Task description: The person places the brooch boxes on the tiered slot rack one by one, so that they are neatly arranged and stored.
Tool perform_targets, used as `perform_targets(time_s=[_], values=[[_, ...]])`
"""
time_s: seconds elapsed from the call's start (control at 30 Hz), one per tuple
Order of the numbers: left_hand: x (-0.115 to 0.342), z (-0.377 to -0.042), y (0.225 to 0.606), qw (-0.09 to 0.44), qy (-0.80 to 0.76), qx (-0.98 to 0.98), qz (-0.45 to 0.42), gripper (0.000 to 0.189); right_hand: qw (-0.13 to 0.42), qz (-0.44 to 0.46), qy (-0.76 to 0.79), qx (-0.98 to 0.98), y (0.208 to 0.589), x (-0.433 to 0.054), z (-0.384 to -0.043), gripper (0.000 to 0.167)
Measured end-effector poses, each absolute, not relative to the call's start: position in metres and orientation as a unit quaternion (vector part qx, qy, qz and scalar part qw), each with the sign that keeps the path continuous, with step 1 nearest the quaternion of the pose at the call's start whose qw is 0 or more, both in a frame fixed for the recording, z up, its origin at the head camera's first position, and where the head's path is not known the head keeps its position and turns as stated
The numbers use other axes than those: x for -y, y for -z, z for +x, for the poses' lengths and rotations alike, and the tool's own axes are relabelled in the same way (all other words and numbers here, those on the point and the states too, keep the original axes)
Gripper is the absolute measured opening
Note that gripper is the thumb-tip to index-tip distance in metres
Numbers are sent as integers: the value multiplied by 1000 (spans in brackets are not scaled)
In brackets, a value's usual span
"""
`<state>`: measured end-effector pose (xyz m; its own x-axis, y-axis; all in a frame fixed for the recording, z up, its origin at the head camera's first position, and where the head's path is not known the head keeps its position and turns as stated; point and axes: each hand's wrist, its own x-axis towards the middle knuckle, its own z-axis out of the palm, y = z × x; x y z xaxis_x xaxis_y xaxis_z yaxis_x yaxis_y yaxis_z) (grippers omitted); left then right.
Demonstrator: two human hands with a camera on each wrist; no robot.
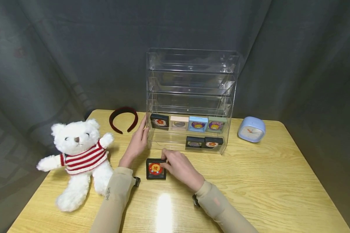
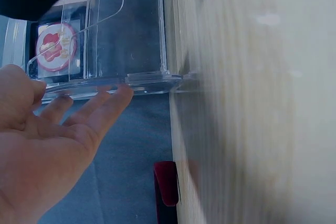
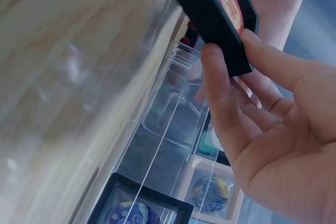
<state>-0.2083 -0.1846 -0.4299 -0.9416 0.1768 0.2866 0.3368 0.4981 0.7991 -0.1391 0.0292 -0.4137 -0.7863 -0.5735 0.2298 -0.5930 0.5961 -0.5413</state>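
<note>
A clear acrylic display rack [image 1: 189, 87] stands on the table, small framed boxes in its two lowest tiers. My left hand [image 1: 138, 140] touches the rack's left side, fingers nearly straight along its edge in the left wrist view. Between thumb and fingers my right hand [image 1: 182, 166] pinches a black framed box [image 1: 156, 169] with a round red-and-gold badge inside. In the right wrist view that black box is tilted, in front of the rack. Two black boxes [image 1: 212, 142] sit at the right of the bottom tier; black, pink, blue and green ones fill the tier above.
A white teddy bear [image 1: 81, 161] in a striped sweater sits at the left. Behind it lies a dark red headband [image 1: 123, 118]. A light blue clock [image 1: 251, 129] stands right of the rack, and a dark curtain [image 1: 105, 48] hangs behind the table.
</note>
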Motion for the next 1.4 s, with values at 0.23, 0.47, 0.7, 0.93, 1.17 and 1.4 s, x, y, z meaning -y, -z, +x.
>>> perform_targets(time_s=[0.23, 0.47, 0.7, 0.93, 1.17, 1.4], values=[[185, -208, 428, 84, 485, 857, -153, 62, 41, 322, -310, 894, 407, -32, -141, 22], [184, -209, 427, 88, 483, 858, -154, 62, 84, 317, -311, 892, 395, -39, -144, 19], [185, -209, 429, 84, 483, 857, -158, 62, 109, 287, -311, 899, 383, -50, -151, 19], [185, -210, 430, 91, 483, 855, -167, 62, 120, 248, -323, 906, 377, -62, -160, 21], [184, -209, 429, 89, 482, 856, -163, 63, 132, 234, -298, 916, 380, -67, -170, 30], [184, -208, 429, 87, 482, 857, -163, 62, 130, 220, -291, 922, 385, -69, -176, 29]])
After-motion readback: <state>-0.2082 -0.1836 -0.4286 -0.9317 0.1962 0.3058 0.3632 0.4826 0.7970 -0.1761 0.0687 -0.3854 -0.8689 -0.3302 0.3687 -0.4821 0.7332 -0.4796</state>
